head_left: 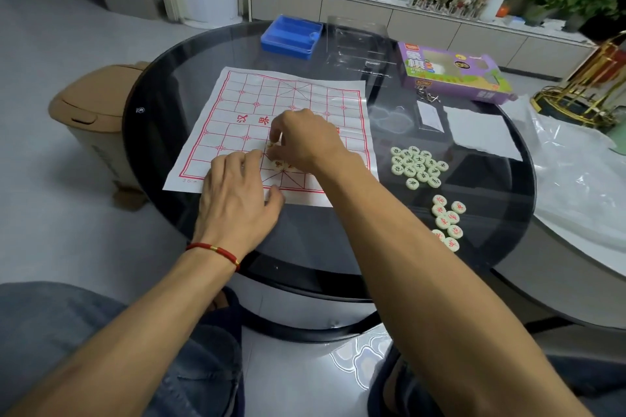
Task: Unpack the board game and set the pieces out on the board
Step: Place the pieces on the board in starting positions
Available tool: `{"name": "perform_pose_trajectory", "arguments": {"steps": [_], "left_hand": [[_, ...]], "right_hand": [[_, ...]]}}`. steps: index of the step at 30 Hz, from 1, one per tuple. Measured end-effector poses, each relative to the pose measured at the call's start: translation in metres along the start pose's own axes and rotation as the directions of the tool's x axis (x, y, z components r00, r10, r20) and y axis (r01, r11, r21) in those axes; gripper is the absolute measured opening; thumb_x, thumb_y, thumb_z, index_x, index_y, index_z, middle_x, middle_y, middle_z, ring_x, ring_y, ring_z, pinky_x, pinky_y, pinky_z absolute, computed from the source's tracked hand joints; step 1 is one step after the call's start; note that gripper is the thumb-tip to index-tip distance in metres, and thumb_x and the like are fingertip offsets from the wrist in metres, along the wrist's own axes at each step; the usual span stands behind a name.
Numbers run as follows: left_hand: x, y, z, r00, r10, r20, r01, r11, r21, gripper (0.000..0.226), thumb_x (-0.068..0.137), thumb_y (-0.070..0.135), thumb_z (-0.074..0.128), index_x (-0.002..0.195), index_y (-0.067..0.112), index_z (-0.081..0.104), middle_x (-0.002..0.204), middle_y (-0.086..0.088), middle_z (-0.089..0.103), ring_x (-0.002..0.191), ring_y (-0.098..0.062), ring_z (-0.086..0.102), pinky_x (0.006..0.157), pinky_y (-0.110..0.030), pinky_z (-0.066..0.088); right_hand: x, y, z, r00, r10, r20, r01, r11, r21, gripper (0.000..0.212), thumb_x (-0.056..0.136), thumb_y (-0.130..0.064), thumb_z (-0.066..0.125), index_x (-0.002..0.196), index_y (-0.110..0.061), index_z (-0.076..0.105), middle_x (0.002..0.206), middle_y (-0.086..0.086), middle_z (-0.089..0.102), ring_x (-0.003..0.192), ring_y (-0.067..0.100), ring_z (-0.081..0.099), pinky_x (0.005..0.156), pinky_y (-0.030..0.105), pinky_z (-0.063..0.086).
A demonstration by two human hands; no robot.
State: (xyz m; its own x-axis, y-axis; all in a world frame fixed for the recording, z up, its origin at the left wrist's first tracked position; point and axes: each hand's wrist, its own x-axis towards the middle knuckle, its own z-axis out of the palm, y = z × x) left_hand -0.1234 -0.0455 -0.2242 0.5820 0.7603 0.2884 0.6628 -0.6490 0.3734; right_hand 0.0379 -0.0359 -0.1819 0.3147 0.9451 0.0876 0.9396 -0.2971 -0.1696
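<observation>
A white paper board (291, 94) with a red grid lies on the round dark glass table (159, 84). My right hand (305, 140) hovers over its near middle, fingertips pinching a cream round piece (271, 144) with a red character. Another red-marked piece (279, 164) lies on the board just below that hand. My left hand (237, 193) rests on the board's near edge, fingers stretched flat toward the pieces. To the right of the board sit a cluster of black-marked pieces (418, 167) and a nearer cluster of red-marked pieces (447, 221).
A blue plastic tray (291, 37), a clear plastic insert (355, 40) and the purple game box (454, 72) stand at the table's far side. White paper (481, 131) and clear plastic wrap (576, 172) lie to the right. A tan bin (91, 118) stands on the floor left.
</observation>
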Motion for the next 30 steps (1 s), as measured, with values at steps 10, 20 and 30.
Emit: {"name": "perform_pose_trajectory", "arguments": {"steps": [10, 20, 30], "left_hand": [[-0.001, -0.002, 0.0, 1.0, 0.013, 0.029, -0.012, 0.999, -0.035, 0.054, 0.094, 0.033, 0.055, 0.14, 0.006, 0.048, 0.136, -0.018, 0.051, 0.125, -0.035, 0.041, 0.101, -0.05, 0.044], [-0.001, -0.002, 0.0, 1.0, 0.006, 0.031, -0.005, 1.0, -0.022, 0.052, 0.094, 0.032, 0.056, 0.138, 0.006, 0.049, 0.135, -0.019, 0.05, 0.125, -0.035, 0.039, 0.098, -0.051, 0.044], [0.0, -0.003, 0.001, 1.0, -0.001, 0.025, 0.002, 0.999, -0.043, 0.052, 0.095, 0.032, 0.056, 0.139, 0.006, 0.049, 0.136, -0.017, 0.049, 0.127, -0.034, 0.038, 0.098, -0.05, 0.045]], "right_hand": [[-0.159, 0.072, -0.027, 0.926, 0.285, -0.246, -0.263, 0.958, 0.118, 0.014, 0.091, -0.033, 0.064, 0.096, -0.023, 0.072, 0.091, -0.004, 0.07, 0.083, 0.021, 0.064, 0.069, 0.035, 0.053], [-0.266, 0.113, -0.03, 0.879, 0.408, -0.248, -0.373, 0.911, 0.179, 0.019, 0.09, -0.035, 0.072, 0.107, -0.027, 0.073, 0.092, -0.008, 0.057, 0.076, 0.014, 0.06, 0.068, 0.04, 0.054], [-0.239, 0.086, -0.015, 0.92, 0.31, -0.238, -0.265, 0.943, 0.201, 0.019, 0.092, -0.045, 0.07, 0.099, -0.028, 0.068, 0.091, -0.01, 0.057, 0.078, 0.012, 0.056, 0.068, 0.037, 0.052]]}}
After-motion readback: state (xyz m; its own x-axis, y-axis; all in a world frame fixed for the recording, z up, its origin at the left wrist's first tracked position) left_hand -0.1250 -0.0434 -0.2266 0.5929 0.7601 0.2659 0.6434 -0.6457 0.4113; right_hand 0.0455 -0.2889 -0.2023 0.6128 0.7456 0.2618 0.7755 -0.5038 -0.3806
